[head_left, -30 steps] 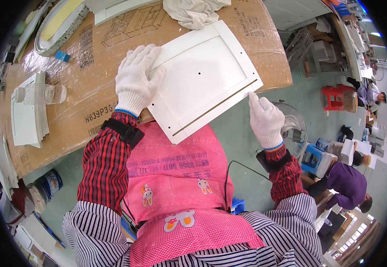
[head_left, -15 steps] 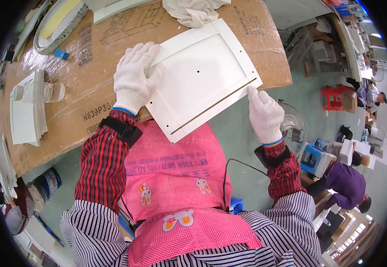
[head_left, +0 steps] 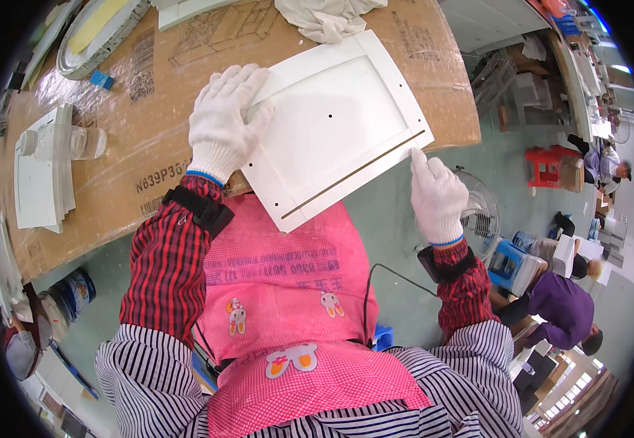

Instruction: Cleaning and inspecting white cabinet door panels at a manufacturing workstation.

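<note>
White panel [head_left: 335,128] lying under flat, spread left hand [head_left: 223,120]; right hand [head_left: 437,193] fingertips [head_left: 418,157], together, touching its lower-right edge.

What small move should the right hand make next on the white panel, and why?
Probably slide the right hand along the thin strip toward the near corner. Its fingertip touches only the strip's far end by the edge of the white panel, while the left hand lies flat on the panel's left side and steadies it on the cardboard-covered table.

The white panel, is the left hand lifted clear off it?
No, the left hand lies flat on the white panel.
</note>
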`<control>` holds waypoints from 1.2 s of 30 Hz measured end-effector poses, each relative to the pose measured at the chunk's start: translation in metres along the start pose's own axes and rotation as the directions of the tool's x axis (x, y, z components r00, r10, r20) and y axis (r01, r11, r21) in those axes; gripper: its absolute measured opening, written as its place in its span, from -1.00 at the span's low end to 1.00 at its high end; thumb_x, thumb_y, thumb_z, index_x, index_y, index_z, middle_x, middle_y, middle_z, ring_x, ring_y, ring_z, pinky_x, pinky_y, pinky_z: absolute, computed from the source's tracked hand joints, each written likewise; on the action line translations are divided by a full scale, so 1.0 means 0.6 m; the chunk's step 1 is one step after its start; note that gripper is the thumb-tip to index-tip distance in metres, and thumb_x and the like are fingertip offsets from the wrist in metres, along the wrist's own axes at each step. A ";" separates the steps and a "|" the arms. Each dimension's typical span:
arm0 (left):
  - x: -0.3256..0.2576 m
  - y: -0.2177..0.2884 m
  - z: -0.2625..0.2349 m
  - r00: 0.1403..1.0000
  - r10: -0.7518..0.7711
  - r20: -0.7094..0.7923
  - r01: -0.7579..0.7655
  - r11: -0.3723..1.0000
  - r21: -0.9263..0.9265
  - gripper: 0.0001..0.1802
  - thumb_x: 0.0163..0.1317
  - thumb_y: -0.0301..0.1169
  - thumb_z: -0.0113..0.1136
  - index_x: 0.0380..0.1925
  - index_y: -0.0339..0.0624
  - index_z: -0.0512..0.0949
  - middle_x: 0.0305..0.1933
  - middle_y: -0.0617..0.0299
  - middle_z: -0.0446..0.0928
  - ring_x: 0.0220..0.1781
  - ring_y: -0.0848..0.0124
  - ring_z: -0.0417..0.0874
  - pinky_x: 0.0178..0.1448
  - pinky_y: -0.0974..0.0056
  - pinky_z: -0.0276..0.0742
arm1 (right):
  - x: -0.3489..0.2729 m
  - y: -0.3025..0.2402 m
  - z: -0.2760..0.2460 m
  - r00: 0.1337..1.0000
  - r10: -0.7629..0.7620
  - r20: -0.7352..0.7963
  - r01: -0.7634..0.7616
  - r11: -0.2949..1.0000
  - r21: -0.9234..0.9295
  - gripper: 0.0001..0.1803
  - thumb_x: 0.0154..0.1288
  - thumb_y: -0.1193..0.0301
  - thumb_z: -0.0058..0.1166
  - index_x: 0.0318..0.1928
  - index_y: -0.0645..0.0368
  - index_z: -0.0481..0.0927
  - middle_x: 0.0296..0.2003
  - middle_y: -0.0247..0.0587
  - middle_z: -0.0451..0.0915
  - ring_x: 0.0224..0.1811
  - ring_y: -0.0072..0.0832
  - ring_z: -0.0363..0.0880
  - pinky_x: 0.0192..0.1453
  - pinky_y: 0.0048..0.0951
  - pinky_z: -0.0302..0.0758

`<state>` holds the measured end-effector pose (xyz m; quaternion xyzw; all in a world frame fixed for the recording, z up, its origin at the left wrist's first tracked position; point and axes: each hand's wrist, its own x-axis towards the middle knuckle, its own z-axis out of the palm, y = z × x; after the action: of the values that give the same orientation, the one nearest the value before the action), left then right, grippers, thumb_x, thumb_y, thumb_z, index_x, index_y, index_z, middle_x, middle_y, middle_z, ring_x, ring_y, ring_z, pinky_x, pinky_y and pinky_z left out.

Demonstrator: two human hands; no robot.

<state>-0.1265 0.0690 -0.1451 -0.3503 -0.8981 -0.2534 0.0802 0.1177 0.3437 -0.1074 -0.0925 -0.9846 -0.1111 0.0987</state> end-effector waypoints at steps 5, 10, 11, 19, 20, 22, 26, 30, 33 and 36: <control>-0.002 -0.003 -0.002 1.000 -0.001 0.000 0.001 1.000 0.005 -0.43 0.36 -0.18 0.31 0.34 -0.08 0.61 0.47 0.12 0.56 0.59 0.11 0.45 0.72 0.02 0.19 | 0.004 -0.002 0.006 1.000 -0.004 -0.005 0.004 1.000 0.000 -0.66 0.34 0.40 0.22 0.12 -0.07 0.63 -0.43 -0.34 0.50 -0.43 -0.34 0.68 -0.45 -0.26 0.57; 0.001 0.000 0.000 1.000 0.002 -0.004 -0.002 1.000 0.001 -0.43 0.36 -0.18 0.31 0.34 -0.10 0.62 0.47 0.11 0.56 0.59 0.11 0.45 0.72 0.02 0.19 | 0.008 0.005 0.005 1.000 0.000 -0.031 0.000 1.000 -0.010 -0.66 0.34 0.39 0.23 0.12 -0.07 0.64 -0.44 -0.35 0.49 -0.44 -0.35 0.67 -0.46 -0.28 0.57; -0.001 0.000 0.002 1.000 0.012 -0.012 -0.012 1.000 0.000 -0.43 0.36 -0.18 0.31 0.33 -0.10 0.62 0.47 0.11 0.57 0.59 0.10 0.45 0.72 0.02 0.19 | 0.012 0.007 0.006 0.999 -0.010 -0.045 0.009 1.000 -0.021 -0.66 0.34 0.40 0.23 0.12 -0.07 0.64 -0.44 -0.35 0.49 -0.44 -0.35 0.67 -0.46 -0.29 0.56; 0.000 -0.001 -0.001 1.000 0.003 -0.010 -0.003 1.000 -0.001 -0.43 0.35 -0.19 0.31 0.34 -0.10 0.62 0.47 0.11 0.57 0.59 0.11 0.45 0.72 0.02 0.19 | 0.005 0.001 0.000 1.000 -0.025 -0.017 0.025 1.000 -0.013 -0.68 0.34 0.40 0.23 0.10 -0.06 0.64 -0.44 -0.37 0.49 -0.45 -0.36 0.67 -0.47 -0.29 0.57; -0.002 -0.003 0.000 1.000 0.009 -0.017 -0.009 1.000 0.010 -0.43 0.35 -0.19 0.31 0.34 -0.11 0.62 0.47 0.11 0.56 0.59 0.11 0.45 0.72 0.02 0.19 | 0.012 0.001 0.002 0.998 -0.041 -0.038 0.041 0.999 -0.015 -0.68 0.33 0.40 0.24 0.10 -0.06 0.64 -0.44 -0.37 0.49 -0.45 -0.36 0.67 -0.47 -0.29 0.57; -0.001 -0.002 0.002 1.000 0.011 -0.014 -0.011 1.000 -0.001 -0.43 0.35 -0.19 0.31 0.33 -0.11 0.62 0.47 0.11 0.57 0.58 0.11 0.45 0.72 0.02 0.19 | 0.018 0.007 0.009 0.999 -0.032 -0.040 0.031 0.999 -0.014 -0.67 0.34 0.40 0.25 0.11 -0.06 0.65 -0.44 -0.37 0.49 -0.45 -0.37 0.67 -0.47 -0.29 0.57; 0.001 -0.002 -0.001 1.000 0.009 -0.008 -0.008 1.000 0.005 -0.43 0.35 -0.20 0.31 0.34 -0.11 0.61 0.47 0.12 0.57 0.58 0.11 0.46 0.72 0.02 0.20 | -0.004 0.001 0.002 1.000 -0.015 0.017 0.015 1.000 -0.018 -0.68 0.36 0.39 0.24 0.12 -0.05 0.64 -0.43 -0.36 0.50 -0.43 -0.36 0.68 -0.47 -0.27 0.57; 0.000 -0.004 0.001 0.999 0.028 -0.022 -0.028 1.000 -0.003 -0.43 0.35 -0.20 0.31 0.34 -0.10 0.61 0.47 0.12 0.57 0.58 0.11 0.45 0.72 0.02 0.20 | 0.010 0.014 0.005 0.998 -0.046 -0.046 0.046 0.999 0.002 -0.66 0.35 0.38 0.26 0.12 -0.04 0.64 -0.43 -0.35 0.49 -0.45 -0.37 0.66 -0.50 -0.27 0.55; -0.001 -0.003 0.001 1.000 0.015 -0.013 -0.015 1.000 0.011 -0.43 0.35 -0.21 0.31 0.34 -0.10 0.61 0.47 0.12 0.57 0.58 0.11 0.45 0.72 0.02 0.20 | 0.013 0.015 0.010 0.999 -0.026 -0.038 0.026 1.000 0.007 -0.65 0.33 0.38 0.27 0.12 -0.05 0.65 -0.45 -0.34 0.46 -0.46 -0.37 0.65 -0.49 -0.27 0.55; -0.001 -0.001 -0.002 1.000 -0.006 -0.006 0.006 1.000 0.009 -0.44 0.35 -0.21 0.31 0.33 -0.10 0.62 0.47 0.12 0.57 0.58 0.11 0.46 0.71 0.02 0.21 | -0.014 0.006 0.002 1.000 -0.023 -0.016 0.023 1.000 0.007 -0.66 0.34 0.39 0.27 0.11 -0.04 0.65 -0.46 -0.34 0.44 -0.47 -0.36 0.64 -0.47 -0.28 0.56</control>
<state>-0.1266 0.0675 -0.1448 -0.3466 -0.9001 -0.2505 0.0836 0.1266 0.3460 -0.1096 -0.0800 -0.9852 -0.1092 0.1054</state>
